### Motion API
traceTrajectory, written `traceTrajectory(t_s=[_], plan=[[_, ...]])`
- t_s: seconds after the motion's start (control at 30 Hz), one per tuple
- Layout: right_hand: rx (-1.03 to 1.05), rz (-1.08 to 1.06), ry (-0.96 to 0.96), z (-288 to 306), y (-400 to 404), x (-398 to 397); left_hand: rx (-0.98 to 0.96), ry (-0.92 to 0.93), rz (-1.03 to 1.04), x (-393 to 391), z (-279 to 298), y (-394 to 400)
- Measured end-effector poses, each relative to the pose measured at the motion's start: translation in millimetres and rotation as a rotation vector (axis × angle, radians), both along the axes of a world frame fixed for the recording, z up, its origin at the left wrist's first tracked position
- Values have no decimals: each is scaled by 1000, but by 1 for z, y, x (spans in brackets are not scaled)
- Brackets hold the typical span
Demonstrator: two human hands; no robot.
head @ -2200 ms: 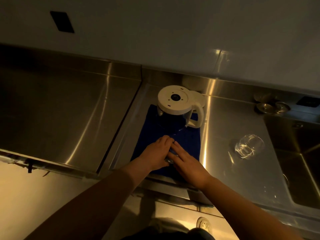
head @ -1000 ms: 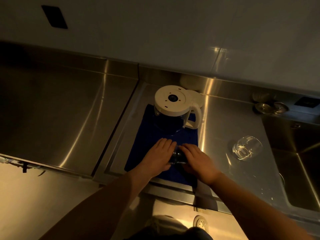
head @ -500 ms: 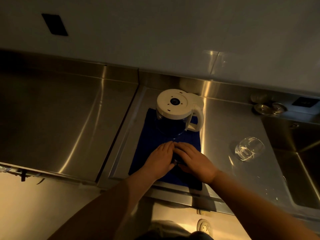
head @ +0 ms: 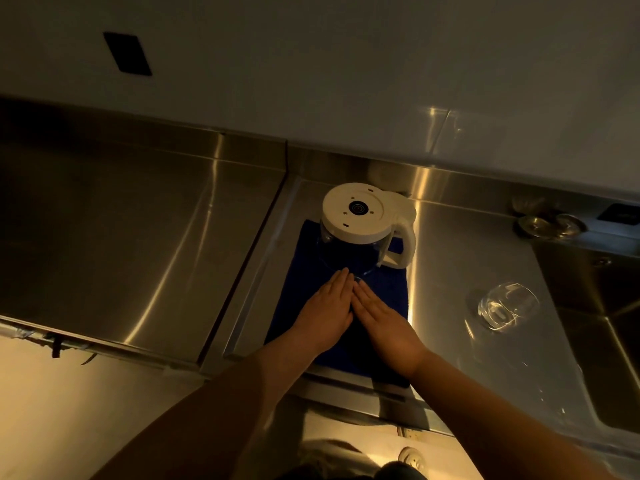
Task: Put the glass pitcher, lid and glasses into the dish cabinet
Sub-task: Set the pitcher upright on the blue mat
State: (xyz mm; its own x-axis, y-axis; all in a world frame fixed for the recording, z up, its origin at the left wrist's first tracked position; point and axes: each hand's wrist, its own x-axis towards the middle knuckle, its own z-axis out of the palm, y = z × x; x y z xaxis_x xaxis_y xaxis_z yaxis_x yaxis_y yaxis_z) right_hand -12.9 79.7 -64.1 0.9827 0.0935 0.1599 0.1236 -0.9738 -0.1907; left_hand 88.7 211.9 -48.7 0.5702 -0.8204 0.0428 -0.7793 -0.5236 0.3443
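Near the front edge of the steel counter (head: 145, 237), my left hand (head: 323, 315) and right hand (head: 382, 322) lie side by side on the blue cloth (head: 388, 289), fingers straight and touching. Whether a glass is under them, I cannot tell. Just beyond my fingertips stands the pitcher (head: 349, 252) with its white lid (head: 356, 213). Well to the right, near the sink (head: 588, 299), one glass (head: 507, 306) stands on open counter.

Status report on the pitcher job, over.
Both hands, left and right, flat on blue mat, fingers straight. Pitcher upside down on mat. One glass on counter. Nothing blocking.
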Motion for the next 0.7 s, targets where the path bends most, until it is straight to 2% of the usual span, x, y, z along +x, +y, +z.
traceTrajectory(t_s=[0.17, 0.3, 0.5, 0.7], plan=[[41, 18, -6, -6, -6, -3, 25, 9, 22, -5, -2, -8], [41, -12, -47, 0, -26, -11, 55, -94, -17, -6, 5, -23], [111, -221, -162, 24, -95, -51, -12, -139, -186, -32, 20, -80], [64, -492, -67, 19, -179, -93, -31, -193, -300, -66, 29, -160]])
